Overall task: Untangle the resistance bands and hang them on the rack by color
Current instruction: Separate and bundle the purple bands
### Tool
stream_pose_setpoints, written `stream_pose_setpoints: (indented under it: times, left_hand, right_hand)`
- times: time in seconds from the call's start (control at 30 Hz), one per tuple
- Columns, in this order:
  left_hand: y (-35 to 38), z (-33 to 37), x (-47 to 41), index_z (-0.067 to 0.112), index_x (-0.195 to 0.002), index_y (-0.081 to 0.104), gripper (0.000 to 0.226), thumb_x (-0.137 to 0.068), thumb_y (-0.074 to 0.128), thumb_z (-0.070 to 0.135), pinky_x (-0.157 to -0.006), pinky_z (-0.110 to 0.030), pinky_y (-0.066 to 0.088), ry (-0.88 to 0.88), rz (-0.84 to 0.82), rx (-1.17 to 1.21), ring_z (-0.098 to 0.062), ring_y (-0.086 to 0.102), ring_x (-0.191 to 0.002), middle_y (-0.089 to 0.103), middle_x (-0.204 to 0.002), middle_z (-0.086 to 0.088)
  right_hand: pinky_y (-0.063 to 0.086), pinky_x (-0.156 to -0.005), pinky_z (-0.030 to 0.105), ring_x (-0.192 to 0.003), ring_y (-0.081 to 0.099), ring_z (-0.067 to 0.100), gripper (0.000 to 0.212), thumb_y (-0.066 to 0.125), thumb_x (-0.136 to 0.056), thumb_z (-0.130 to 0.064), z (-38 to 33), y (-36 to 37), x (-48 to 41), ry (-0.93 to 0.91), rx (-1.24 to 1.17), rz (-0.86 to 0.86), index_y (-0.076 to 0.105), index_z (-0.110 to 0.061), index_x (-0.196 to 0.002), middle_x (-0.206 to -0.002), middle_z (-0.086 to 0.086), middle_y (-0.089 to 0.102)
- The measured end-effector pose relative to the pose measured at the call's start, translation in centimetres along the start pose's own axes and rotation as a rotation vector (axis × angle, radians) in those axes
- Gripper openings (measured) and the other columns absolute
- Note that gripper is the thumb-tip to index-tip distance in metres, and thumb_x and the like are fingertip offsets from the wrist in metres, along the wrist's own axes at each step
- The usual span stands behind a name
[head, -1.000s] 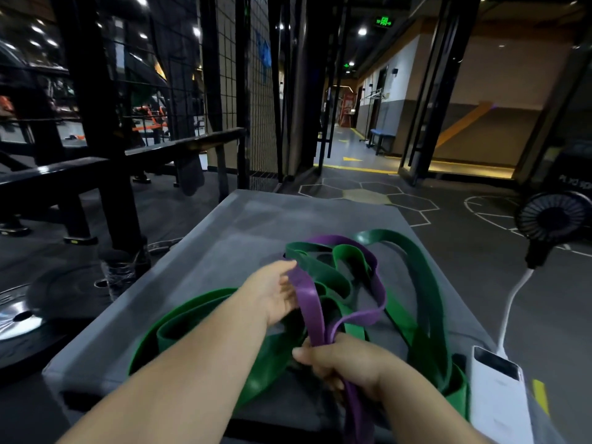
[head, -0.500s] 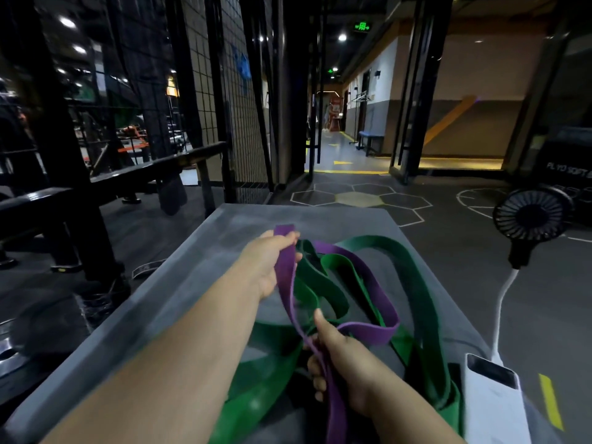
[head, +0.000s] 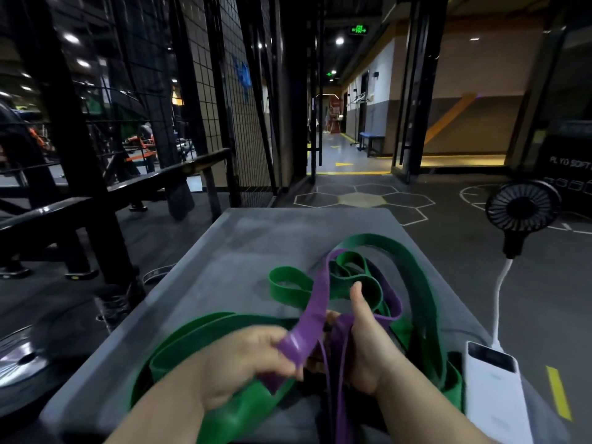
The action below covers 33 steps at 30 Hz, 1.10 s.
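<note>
A purple resistance band (head: pixel 315 302) is tangled with green resistance bands (head: pixel 413 270) on a grey padded box (head: pixel 243 251). My left hand (head: pixel 253 357) pinches a fold of the purple band near the box's front. My right hand (head: pixel 368 341) grips other purple strands just to the right, thumb pointing up. A small green loop (head: pixel 288 285) lies beyond my hands, and a wide green band (head: pixel 192 334) curves under my left forearm. No hanging rack for the bands is recognisable.
A white power bank (head: pixel 493 395) lies on the box's right front corner, cabled to a black fan (head: pixel 522 209). Black rack posts (head: pixel 80 155) and a wire grid stand left. A weight plate (head: pixel 22 357) lies on the floor. A corridor opens ahead.
My left hand has pulled the purple band back from the far side of the tangle toward me. My right hand has kept its grip on the purple strands. The camera has tilted slightly.
</note>
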<state>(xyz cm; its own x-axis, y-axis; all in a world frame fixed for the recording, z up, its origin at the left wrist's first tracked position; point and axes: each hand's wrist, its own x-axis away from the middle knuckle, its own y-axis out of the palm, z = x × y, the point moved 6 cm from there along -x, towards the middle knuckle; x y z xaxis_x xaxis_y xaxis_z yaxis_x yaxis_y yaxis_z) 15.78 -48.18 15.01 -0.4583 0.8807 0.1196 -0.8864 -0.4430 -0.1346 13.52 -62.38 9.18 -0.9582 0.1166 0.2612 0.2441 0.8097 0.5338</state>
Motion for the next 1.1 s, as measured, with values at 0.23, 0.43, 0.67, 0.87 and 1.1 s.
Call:
stream_pose_setpoints:
  times: [0.23,0.43,0.67,0.87,1.1]
  left_hand:
    - [-0.2,-4.5,0.3,0.015,-0.072,0.066,0.025,-0.076,0.079,0.037,-0.069,-0.021,0.044,-0.181,-0.028,-0.362,-0.007,0.057,-0.070,0.064,-0.073,0.005]
    - [-2.8,-3.5,-1.8,0.005,-0.086,0.060,0.037,-0.098,0.049,0.038,-0.059,-0.024,0.051,-0.192,0.416,0.055,-0.015,0.052,-0.062,0.059,-0.075,-0.007]
    - [-1.1,-1.5,-9.3,0.012,-0.080,0.057,0.035,-0.101,0.044,0.037,-0.054,-0.023,0.050,-0.267,0.305,0.304,-0.013,0.059,-0.058,0.063,-0.064,-0.001]
    - [-2.5,-2.0,-13.6,0.000,-0.085,0.056,0.029,-0.103,0.042,0.019,-0.057,-0.028,0.049,-0.313,0.432,0.510,-0.020,0.056,-0.067,0.058,-0.078,-0.011]
    - [-2.2,-0.2,-14.7,0.006,-0.076,0.056,0.027,-0.101,0.047,0.014,-0.035,-0.012,0.037,-0.154,0.501,0.485,-0.005,0.051,-0.031,0.057,-0.040,0.003]
  right_hand:
    - [0.049,-0.056,0.030,-0.055,0.060,0.022,0.022,0.058,-0.094,-0.014,-0.2,0.5,0.5,-0.116,0.066,0.285,0.063,-0.002,-0.075,-0.062,0.010,0.064]
    - [0.040,-0.045,0.024,-0.045,0.050,0.015,0.015,0.053,-0.096,-0.007,-0.5,0.9,1.4,-0.129,0.309,0.204,0.060,-0.005,-0.083,-0.060,0.006,0.059]
    - [0.052,-0.056,0.026,-0.057,0.064,0.018,0.016,0.052,-0.094,0.003,-0.3,1.0,2.4,-0.115,0.330,0.096,0.066,-0.001,-0.087,-0.068,0.010,0.068]
    - [0.052,-0.062,0.031,-0.061,0.063,0.022,0.014,0.055,-0.094,0.000,0.6,0.1,1.7,-0.038,0.397,0.082,0.066,0.001,-0.084,-0.070,0.014,0.067]
    - [0.056,-0.071,0.037,-0.073,0.066,0.028,0.040,0.062,-0.087,-0.036,1.4,-0.1,0.6,0.043,0.202,0.016,0.068,0.004,-0.094,-0.087,0.021,0.068]
